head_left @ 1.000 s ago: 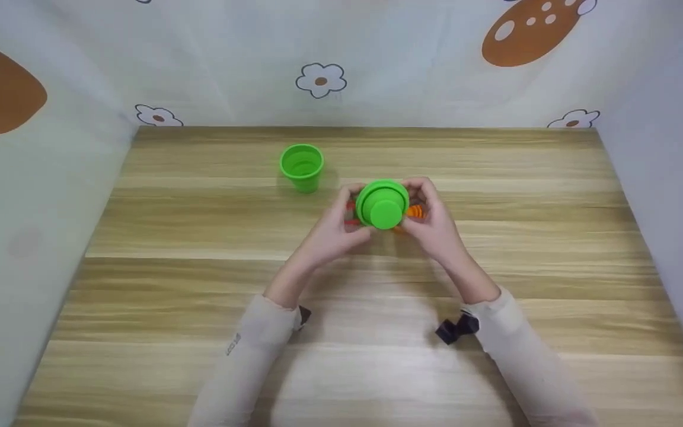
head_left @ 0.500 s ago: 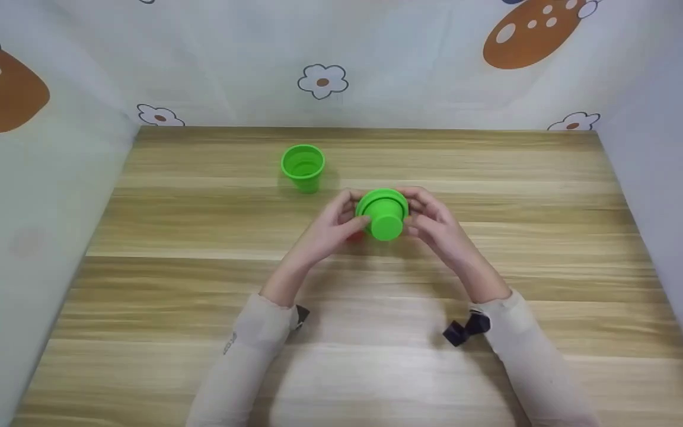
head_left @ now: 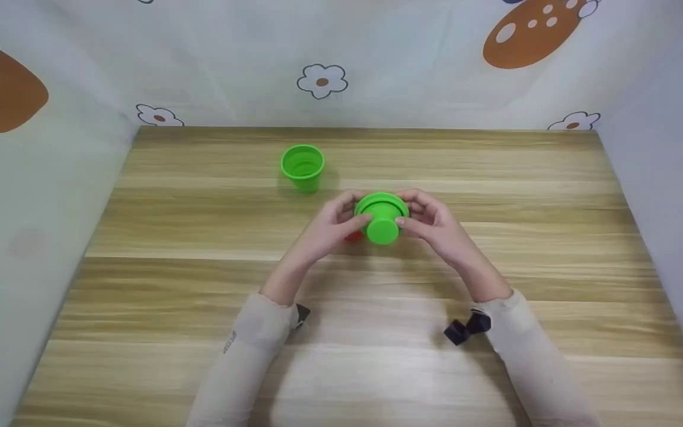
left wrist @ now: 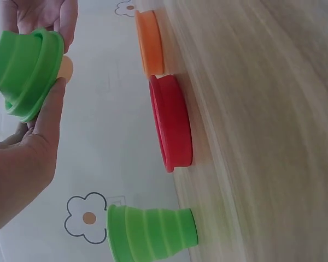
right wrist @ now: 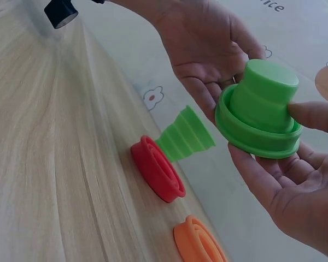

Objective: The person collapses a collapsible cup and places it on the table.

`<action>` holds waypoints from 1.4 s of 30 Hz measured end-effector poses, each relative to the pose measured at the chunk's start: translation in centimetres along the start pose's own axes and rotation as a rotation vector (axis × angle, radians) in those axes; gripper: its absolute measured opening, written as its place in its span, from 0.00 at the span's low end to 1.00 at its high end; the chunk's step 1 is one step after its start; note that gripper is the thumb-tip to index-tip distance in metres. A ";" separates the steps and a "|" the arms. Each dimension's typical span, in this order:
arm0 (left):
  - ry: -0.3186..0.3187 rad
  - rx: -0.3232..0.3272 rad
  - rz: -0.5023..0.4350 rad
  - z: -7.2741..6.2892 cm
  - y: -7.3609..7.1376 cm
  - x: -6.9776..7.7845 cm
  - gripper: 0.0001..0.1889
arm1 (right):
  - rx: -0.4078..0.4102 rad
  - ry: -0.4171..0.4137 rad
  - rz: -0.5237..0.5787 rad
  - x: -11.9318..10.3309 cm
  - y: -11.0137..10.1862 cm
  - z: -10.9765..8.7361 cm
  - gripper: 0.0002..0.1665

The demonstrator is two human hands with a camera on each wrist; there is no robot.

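Between both hands, raised above the table, is a green collapsible cup [head_left: 382, 230], partly folded, its narrow base facing the head camera. Its lower sections stick out of the wide rim ring in the right wrist view. My left hand [head_left: 332, 225] grips its left side, thumb on the stepped wall. Opposite, my right hand [head_left: 441, 228] grips it, with the thumb near the base section. Below lie a flattened red collapsible cup [left wrist: 173, 123], mostly hidden in the head view, and a flattened orange one [left wrist: 150, 42], hidden there.
A second green collapsible cup [head_left: 304, 172] stands upright and extended on the wooden table [head_left: 199, 225], behind and left of the hands. Patterned white cloth [head_left: 246, 59] walls the back and sides. A small black device [head_left: 466, 328] sits at the right cuff.
Both hands and the held cup have come slightly toward the person, and the cup's base tilts further that way. My right thumb has shifted onto the cup's wall. The orange cup has become hidden.
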State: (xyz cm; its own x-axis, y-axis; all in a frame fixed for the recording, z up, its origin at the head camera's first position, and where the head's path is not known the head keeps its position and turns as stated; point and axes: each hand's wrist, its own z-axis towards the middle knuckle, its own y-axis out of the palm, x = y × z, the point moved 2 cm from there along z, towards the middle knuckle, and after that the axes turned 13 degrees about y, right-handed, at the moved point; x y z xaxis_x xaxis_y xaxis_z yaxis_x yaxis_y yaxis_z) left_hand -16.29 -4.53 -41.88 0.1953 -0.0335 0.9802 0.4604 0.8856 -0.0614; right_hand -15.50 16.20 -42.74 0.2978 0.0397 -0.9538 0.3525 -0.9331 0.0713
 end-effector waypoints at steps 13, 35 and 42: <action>-0.033 -0.029 0.079 0.1 0.0 0.0 0.16 | -0.042 -0.044 -0.034 0.3 0.4 0.2 0.18; 0.023 -0.014 0.158 0.2 0.2 0.0 0.11 | 0.031 -0.095 -0.128 0.7 0.5 0.4 0.20; 0.017 -0.060 0.129 0.1 0.0 0.1 0.14 | 0.083 -0.115 -0.170 0.7 0.2 0.4 0.18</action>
State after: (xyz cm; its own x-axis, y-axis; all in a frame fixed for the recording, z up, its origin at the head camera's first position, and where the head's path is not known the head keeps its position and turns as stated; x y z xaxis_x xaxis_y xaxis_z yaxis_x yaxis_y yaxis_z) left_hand -16.32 -4.48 -41.72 0.2708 0.0710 0.9600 0.4814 0.8536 -0.1989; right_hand -15.57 15.91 -43.48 0.1355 0.1620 -0.9774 0.3132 -0.9430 -0.1128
